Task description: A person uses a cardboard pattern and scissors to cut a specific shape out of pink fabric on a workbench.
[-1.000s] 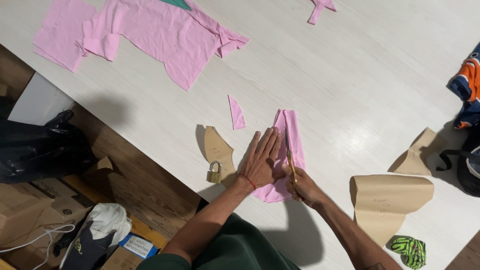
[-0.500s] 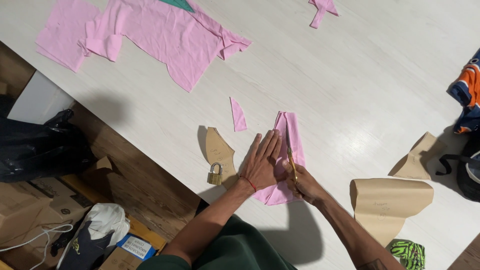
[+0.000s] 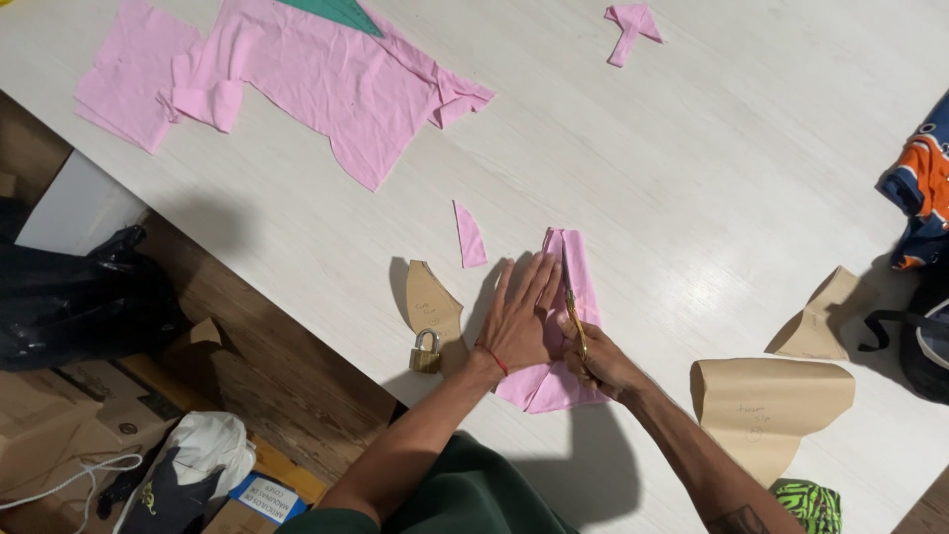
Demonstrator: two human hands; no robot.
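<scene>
A: Quick rundown, L to R pls.

B: Big pink fabric piece (image 3: 326,74) at the table's (image 3: 712,148) far-left corner, small pink sliver (image 3: 470,235) mid-table. Near edge: kraft-paper pattern piece (image 3: 431,302) w/ a brass padlock (image 3: 426,352) sitting on it as a weight. Then the folded pink fabric strip (image 3: 573,297), running up from the near edge.

A: Hands?

B: Left hand (image 3: 521,318) flat on the strip, fingers spread, pressing it down. Right hand (image 3: 596,358) closed round the handles of gold scissors (image 3: 571,307), blades along the strip's middle.

A: Tips for the cut?

B: I'd say keep the L palm close beside the blade line so layers don't creep, fingertips clear, long strokes.

A: Right of that?

B: Two more kraft pattern pieces (image 3: 766,407) nr the right end.

A: Containers?

B: Below the table: cardboard boxes (image 3: 59,435) on the floor, contents hard to tell. Black bag (image 3: 79,297) too, shut.
</scene>
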